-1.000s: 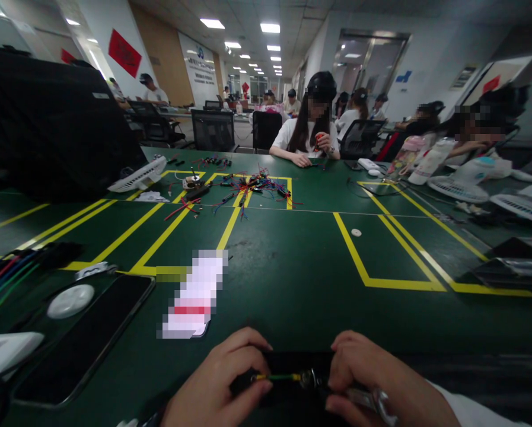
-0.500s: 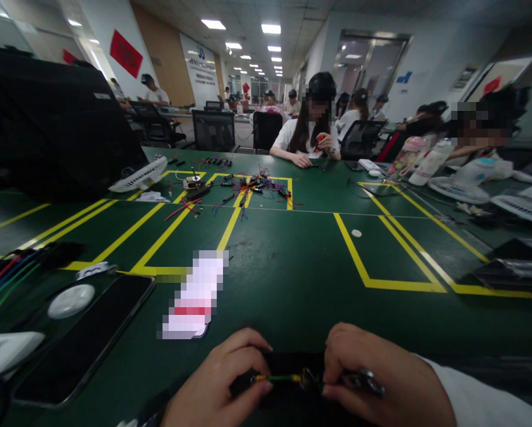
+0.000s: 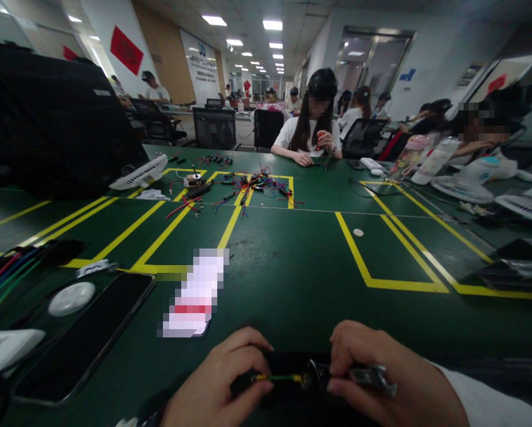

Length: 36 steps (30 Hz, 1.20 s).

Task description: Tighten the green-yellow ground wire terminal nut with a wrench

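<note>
At the bottom of the view, my left hand is closed, thumb and fingers pinched at the left end of a short green-and-yellow wire. The wire's right end meets a round metal fitting. My right hand is closed on a small metal wrench; its forked end sticks out to the right of the fingers. The wrench's other end lies at the fitting, where shadow blurs the contact. Beneath both hands is a black object, mostly hidden by them.
A lit phone and a dark phone lie left on the green table. Several coloured wires spread at the left edge. Farther off is a wire pile. A person sits opposite, holding something red.
My right hand has shifted slightly right and up with the wrench, whose forked end now shows more to the right. My left hand and the wire stay almost still.
</note>
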Motion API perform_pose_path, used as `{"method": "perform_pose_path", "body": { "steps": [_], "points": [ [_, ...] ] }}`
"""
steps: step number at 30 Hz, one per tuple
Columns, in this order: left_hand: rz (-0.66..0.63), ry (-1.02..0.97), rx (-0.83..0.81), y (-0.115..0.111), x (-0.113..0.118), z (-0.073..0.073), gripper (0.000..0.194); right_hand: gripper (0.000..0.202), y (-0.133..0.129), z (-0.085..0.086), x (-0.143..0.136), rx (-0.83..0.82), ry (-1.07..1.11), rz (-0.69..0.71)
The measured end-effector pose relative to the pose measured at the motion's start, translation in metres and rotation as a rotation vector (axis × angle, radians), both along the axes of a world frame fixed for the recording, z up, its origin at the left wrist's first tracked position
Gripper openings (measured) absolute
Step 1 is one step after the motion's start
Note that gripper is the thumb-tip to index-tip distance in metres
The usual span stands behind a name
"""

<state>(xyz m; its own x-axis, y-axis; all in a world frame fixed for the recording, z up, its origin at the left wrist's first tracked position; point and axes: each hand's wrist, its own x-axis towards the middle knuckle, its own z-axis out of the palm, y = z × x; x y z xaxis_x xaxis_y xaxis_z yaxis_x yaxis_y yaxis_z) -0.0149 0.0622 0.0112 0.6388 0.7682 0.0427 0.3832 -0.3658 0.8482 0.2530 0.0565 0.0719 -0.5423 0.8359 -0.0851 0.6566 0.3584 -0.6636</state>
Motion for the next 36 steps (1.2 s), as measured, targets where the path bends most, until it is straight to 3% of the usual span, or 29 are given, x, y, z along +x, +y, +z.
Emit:
{"method": "perform_pose_path", "body": {
  "steps": [11,24,27,29,32,36],
  "points": [
    [-0.002,-0.004,0.005,-0.002,-0.001,0.0,0.012,0.013,-0.008,-0.009,-0.007,-0.056,-0.033,-0.017],
    [-0.001,-0.007,-0.004,-0.002,0.0,0.002,0.014,0.007,0.022,0.009,-0.008,-0.016,-0.004,0.309],
    [0.001,-0.004,-0.012,-0.002,0.0,0.002,0.014,0.008,0.025,0.012,-0.008,-0.01,-0.013,0.331],
    [0.0,-0.007,-0.021,-0.002,0.0,0.002,0.015,0.007,0.023,0.014,-0.006,-0.004,-0.022,0.292],
    [0.004,-0.005,-0.025,-0.001,0.0,0.003,0.015,0.009,0.012,0.014,-0.002,-0.006,-0.046,0.101],
    [-0.004,-0.008,-0.023,0.001,0.0,0.003,0.013,0.011,-0.006,0.003,0.002,-0.043,-0.072,-0.06]
  ]
}}
